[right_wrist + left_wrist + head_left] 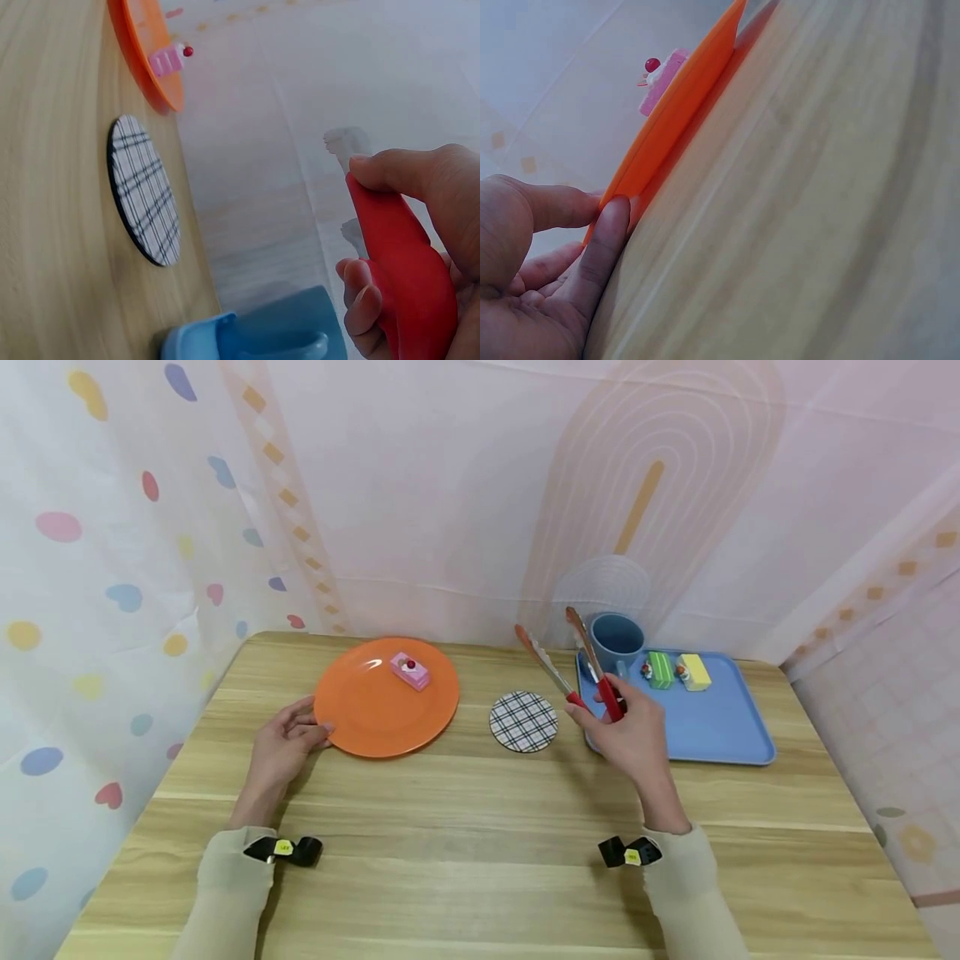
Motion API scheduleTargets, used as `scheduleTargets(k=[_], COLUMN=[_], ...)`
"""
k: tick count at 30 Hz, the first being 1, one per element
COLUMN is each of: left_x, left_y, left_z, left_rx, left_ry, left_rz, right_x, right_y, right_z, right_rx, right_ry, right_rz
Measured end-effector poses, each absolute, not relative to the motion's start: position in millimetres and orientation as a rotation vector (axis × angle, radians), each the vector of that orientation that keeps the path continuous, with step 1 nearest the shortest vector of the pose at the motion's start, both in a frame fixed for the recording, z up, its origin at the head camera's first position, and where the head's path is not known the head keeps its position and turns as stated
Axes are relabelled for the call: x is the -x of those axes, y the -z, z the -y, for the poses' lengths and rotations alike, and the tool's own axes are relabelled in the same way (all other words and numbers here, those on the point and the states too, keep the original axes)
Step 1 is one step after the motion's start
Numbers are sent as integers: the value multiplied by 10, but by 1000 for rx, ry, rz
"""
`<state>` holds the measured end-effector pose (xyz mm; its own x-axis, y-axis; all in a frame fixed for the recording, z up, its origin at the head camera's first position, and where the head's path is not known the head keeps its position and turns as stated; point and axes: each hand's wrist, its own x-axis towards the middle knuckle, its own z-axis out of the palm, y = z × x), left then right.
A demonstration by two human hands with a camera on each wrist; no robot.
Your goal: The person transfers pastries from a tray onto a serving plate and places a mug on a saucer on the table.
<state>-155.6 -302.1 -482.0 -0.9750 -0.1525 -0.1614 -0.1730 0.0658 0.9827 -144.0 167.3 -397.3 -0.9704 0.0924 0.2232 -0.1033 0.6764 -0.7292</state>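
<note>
At the left of the table, my left hand [283, 745] pinches the rim of an orange plate [375, 718] between thumb and fingers. A pink toy cake slice [409, 671] with a red berry lies on the plate. My right hand [633, 727] grips metal tongs by their red handles [401, 262], raised above the table with the arms spread and nothing between the tips. Below and left of the tongs is a round plaid coaster [523, 722]. Green [660, 670] and yellow [693, 672] toy cake slices sit on a blue tray [712, 727] beyond the right hand.
A blue mug [617, 639] stands at the tray's back left corner, close to the right hand and tongs. Patterned cloth [450, 510] hangs behind and beside the wooden table [450, 852].
</note>
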Motion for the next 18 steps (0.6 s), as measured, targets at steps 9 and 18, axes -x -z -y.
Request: scheduleTargets(k=[9, 18], left_x=[1550, 1554], left_y=[4800, 4799], left_z=[3024, 3010], left_rx=[356, 358], left_ry=[-2098, -2110], left_rz=[-2281, -2273], right_x=[1447, 1462], right_y=[3943, 3933], right_z=[-1799, -1922], right_rx=[34, 114], right_ry=[-1172, -1137], right_rz=[2607, 2591])
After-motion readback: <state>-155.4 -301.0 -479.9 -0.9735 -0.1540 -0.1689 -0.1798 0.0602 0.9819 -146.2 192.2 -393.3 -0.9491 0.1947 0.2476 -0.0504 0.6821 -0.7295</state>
